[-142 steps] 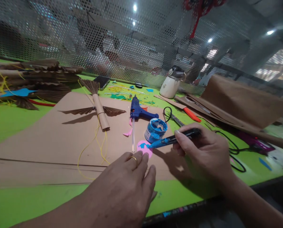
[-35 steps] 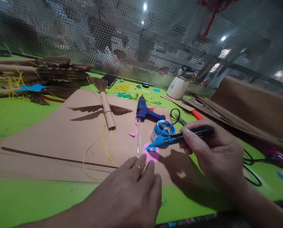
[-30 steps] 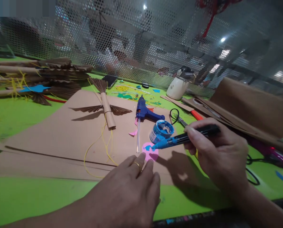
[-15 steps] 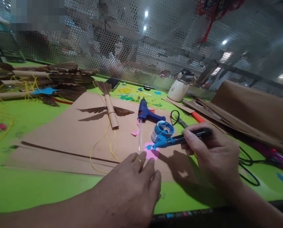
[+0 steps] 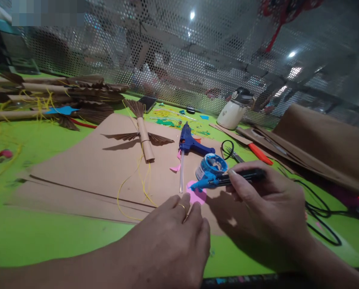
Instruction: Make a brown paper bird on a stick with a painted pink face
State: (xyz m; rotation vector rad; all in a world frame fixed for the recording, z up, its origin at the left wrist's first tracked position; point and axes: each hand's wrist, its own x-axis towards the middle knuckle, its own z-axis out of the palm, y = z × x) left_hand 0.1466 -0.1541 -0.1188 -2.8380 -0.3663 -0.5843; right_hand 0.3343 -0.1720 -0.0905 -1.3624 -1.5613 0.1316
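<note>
- Since the frame half a second ago, the tip of the black pen has moved to the left over the pink disc, as I see from my distant place.
- The pink disc lies just on the near side of the blue paint jar, flat on the brown sheet, with blue paint on its upper part.
- The right hand, to the right of the jar, is pinching the black pen between thumb and fingers; the pen tip, covered with blue, meets the disc.
- The left hand is on the near side of the jar, its fingers close together, and the fingertips press the near edge of the disc.
- Just left of the jar and a little behind it, I find the blue glue gun with its clear stick.
- Farther left of the jar lies the paper bird, with yellow string.
- Behind the jar, to the right, stands the white bottle.
- Well behind the jar, I see the perforated screen.
</note>
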